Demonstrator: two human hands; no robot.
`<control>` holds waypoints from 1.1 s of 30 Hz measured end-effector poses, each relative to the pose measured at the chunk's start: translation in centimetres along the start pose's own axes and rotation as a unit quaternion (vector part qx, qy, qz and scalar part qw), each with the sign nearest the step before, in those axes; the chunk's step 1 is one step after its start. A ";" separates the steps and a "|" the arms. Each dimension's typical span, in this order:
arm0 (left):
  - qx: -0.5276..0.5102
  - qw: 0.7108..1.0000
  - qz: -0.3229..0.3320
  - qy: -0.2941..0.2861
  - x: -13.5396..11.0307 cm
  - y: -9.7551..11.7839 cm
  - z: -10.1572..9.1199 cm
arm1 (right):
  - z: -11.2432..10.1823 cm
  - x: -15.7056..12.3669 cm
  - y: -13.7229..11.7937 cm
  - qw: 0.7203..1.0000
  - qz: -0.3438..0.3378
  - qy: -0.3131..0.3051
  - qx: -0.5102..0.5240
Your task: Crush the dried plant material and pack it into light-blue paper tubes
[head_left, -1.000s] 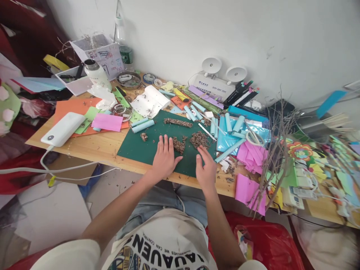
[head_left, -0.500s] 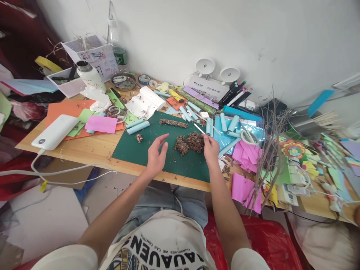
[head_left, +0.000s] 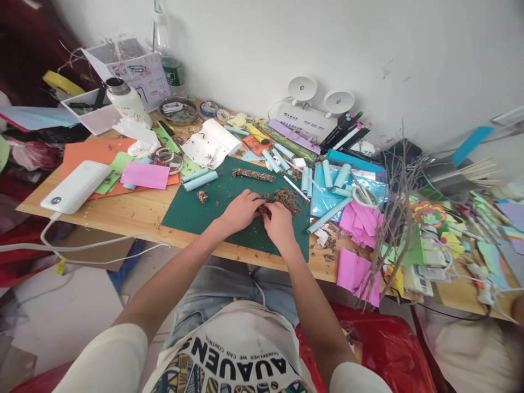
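Note:
A dark green cutting mat (head_left: 196, 215) lies on the wooden table (head_left: 131, 210). A heap of brown dried plant crumbs (head_left: 286, 198) sits on the mat. My left hand (head_left: 240, 210) and my right hand (head_left: 277, 222) are side by side at the near edge of that heap, fingers curled and pinching into the crumbs. A long strip coated in the same brown crumbs (head_left: 252, 174) lies further back on the mat. A small clump of crumbs (head_left: 201, 196) rests to the left. A white stick (head_left: 295, 188) lies just beyond the heap.
Light blue paper rolls (head_left: 200, 180) and pink paper sheets (head_left: 146, 175) lie about the mat. A white power bank (head_left: 76, 186) with a cable sits at the left. Bare twigs (head_left: 395, 218) stand at the right. Scissors (head_left: 362, 195) lie on blue sheets.
A second ago both hands lay flat on the mat, sweeping crumbs together. They then lifted apart. Now both have come together at the heap and pinch into it.

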State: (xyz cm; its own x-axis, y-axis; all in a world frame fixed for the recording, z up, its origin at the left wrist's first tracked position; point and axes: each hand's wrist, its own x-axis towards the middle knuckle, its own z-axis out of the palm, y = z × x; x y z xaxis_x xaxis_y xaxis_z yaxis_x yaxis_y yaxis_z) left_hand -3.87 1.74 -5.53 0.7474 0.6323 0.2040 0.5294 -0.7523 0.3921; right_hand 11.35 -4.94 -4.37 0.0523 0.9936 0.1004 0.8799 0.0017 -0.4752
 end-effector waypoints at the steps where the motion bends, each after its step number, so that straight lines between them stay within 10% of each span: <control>1: -0.033 0.999 -0.010 0.009 -0.2 -0.3 0.0 | 0.4 0.4 -0.1 0.999 -0.001 0.016 0.037; 8: -0.342 0.905 -0.194 0.164 -3.4 -1.0 -0.3 | 2.0 1.1 -1.2 0.970 0.010 0.080 0.231; 18: -0.354 0.872 -0.240 0.237 -2.9 -0.6 0.9 | 3.1 2.2 -2.2 0.959 -0.004 0.138 0.246; 26: -0.523 0.763 -0.279 0.256 -2.4 -0.9 1.1 | 2.8 1.9 -2.5 0.923 0.040 0.130 0.360; 33: -0.469 0.771 -0.307 0.303 -1.9 -0.6 1.8 | 2.4 2.6 -3.1 0.929 0.025 0.113 0.353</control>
State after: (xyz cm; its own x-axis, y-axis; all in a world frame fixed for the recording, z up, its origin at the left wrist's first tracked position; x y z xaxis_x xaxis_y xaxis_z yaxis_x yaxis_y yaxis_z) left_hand -4.87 0.65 -7.80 -0.0035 1.0000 -0.0068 -0.0263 0.0067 0.9996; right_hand 7.64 -2.11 -4.74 0.2530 0.9453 0.2058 0.3495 0.1091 -0.9306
